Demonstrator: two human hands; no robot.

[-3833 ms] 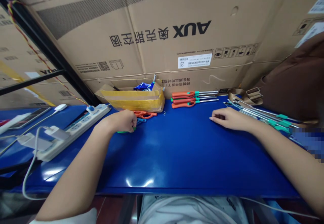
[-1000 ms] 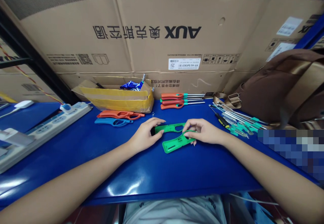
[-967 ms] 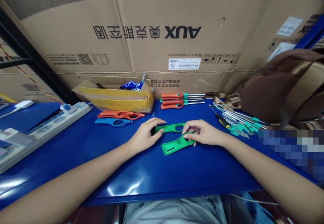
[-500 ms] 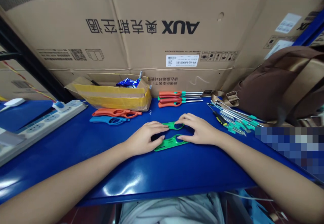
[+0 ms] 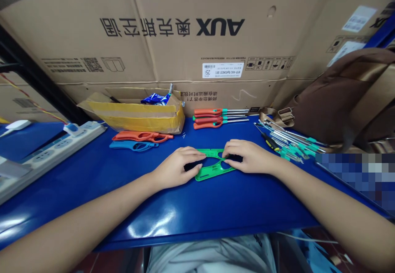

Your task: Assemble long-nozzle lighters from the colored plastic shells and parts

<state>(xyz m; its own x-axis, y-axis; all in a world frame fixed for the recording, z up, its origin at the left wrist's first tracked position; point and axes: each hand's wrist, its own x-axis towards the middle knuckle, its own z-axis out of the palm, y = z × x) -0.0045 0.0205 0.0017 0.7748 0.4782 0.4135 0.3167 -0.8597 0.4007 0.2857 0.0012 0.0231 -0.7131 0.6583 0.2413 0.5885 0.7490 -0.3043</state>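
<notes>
Both hands at two separate green plastic handle halves; neither carries a rod.
We find the left hand [image 5: 179, 168] loosely curved, thumb and fingers parted, fingertips at the upper green plastic handle half [image 5: 212, 151] and thumb at the lower green plastic handle half [image 5: 210, 172]; the right hand [image 5: 254, 157] touches their other ends, and whether it grips we cannot tell. Both halves lie between the hands; whether they touch beneath the right fingers is hidden. Just beyond the hands we note a stack of orange-red lighters with metal rods [image 5: 212, 118], seemingly complete. Beyond and left of the left hand lie orange plastic handle parts [image 5: 131, 135] and a blue plastic handle part [image 5: 128, 145], rodless, apparently unassembled. Beyond the right hand lies a loose pile of metal rods with teal fittings [image 5: 285, 137], not yet joined to handles.
</notes>
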